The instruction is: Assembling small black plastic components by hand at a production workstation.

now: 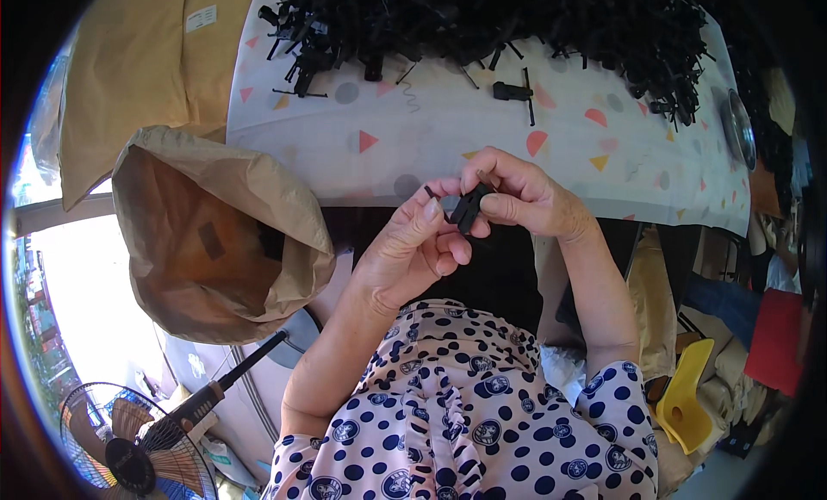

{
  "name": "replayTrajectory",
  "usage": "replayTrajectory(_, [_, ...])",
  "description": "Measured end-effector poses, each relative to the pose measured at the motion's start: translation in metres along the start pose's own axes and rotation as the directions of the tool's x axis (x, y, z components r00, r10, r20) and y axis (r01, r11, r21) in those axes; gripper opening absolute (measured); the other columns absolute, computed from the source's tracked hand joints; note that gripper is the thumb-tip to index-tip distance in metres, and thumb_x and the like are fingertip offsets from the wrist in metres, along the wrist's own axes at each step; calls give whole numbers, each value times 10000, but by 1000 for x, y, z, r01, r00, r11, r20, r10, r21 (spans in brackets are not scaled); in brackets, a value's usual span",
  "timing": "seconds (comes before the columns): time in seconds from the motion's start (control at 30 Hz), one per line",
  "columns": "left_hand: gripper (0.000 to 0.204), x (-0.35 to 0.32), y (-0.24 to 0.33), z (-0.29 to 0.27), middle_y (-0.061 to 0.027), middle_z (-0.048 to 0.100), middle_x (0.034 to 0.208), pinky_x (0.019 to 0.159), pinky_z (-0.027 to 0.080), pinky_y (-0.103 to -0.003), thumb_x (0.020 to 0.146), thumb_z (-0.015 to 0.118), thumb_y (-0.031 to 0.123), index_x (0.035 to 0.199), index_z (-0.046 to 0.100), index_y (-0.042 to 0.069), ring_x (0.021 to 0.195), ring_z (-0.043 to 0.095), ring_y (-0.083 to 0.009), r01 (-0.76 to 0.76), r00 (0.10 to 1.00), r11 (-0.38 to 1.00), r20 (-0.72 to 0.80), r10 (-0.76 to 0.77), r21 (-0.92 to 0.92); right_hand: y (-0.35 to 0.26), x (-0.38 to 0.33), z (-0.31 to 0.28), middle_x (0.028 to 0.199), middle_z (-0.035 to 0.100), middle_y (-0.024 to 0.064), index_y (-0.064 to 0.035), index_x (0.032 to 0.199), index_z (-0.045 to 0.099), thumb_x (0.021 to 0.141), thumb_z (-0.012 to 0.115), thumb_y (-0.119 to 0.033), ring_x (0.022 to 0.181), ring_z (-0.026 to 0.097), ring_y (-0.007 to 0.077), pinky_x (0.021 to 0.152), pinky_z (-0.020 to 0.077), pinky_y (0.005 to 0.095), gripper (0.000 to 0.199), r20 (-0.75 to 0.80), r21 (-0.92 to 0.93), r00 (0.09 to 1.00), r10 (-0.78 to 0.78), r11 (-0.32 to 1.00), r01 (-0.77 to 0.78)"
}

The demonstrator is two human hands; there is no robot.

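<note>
Between my two hands, just off the table's near edge, is a small black plastic part [466,211]. My left hand [419,230] grips it from the left, with thumb and fingers closed on it. From the right, my right hand [522,192] pinches the same part between thumb and forefinger. Its exact kind I cannot make out, and fingers cover some of it. A similar black piece with a thin crossbar [515,92] lies alone on the tabletop. Beyond it spreads a big heap of such black parts [482,22].
The table [284,155] wears a white cloth with coloured shapes. An open brown paper bag [297,203] stands at its left, a few dark pieces inside. At lower left is a fan [129,465]. A round metal dish [741,130] sits at the right edge, above a yellow plastic piece [687,405].
</note>
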State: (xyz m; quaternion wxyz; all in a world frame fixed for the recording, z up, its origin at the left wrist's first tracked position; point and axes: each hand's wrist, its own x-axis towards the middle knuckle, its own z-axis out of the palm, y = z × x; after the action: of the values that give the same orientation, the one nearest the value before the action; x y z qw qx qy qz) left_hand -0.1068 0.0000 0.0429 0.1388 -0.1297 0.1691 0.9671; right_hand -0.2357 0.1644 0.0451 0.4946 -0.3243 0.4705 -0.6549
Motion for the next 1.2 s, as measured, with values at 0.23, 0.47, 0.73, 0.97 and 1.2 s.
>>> replayTrajectory(0.23, [283,-8,-2,-12,-135,651,909,562,478,-213,878,658,130,1126,523,128,646,638,-143,91,992,996,-93,-89,15,6,-1,9,1022,545,55,-10,1168,460,931,510,-6,835,597,121,769,494,256,243,111,-184,994,4,983,16])
replayTrajectory(0.47, [421,-18,2,-1,-52,634,895,605,481,-208,841,671,48,1226,506,90,696,616,-118,-122,950,873,-199,241,473,22,4,31,928,522,12,-8,1255,459,957,533,-154,792,520,77,716,443,211,340,-202,-331,979,-26,943,-43])
replayTrajectory(0.73, [407,-18,-4,-10,-9,598,918,660,478,-174,887,610,15,1280,519,66,750,603,-77,-261,861,557,-70,504,789,26,10,62,838,557,22,-15,1239,473,997,451,-231,734,521,88,667,449,231,325,-377,-211,925,42,969,-130])
replayTrajectory(0.97, [362,-15,-13,-21,-8,576,912,670,462,-197,858,581,-64,1205,579,39,768,517,-52,-281,783,403,-35,621,871,44,17,73,750,463,-47,-8,1306,410,1005,443,-238,599,385,20,529,321,174,380,-444,-149,895,-32,988,-39])
replayTrajectory(1.2, [392,-19,-6,-8,8,576,914,653,482,-206,853,568,-94,1227,568,22,784,539,-56,-112,752,-213,223,620,970,42,20,77,685,435,-58,-46,1297,424,1009,431,-213,539,360,16,467,289,174,333,-489,-187,872,0,977,-104])
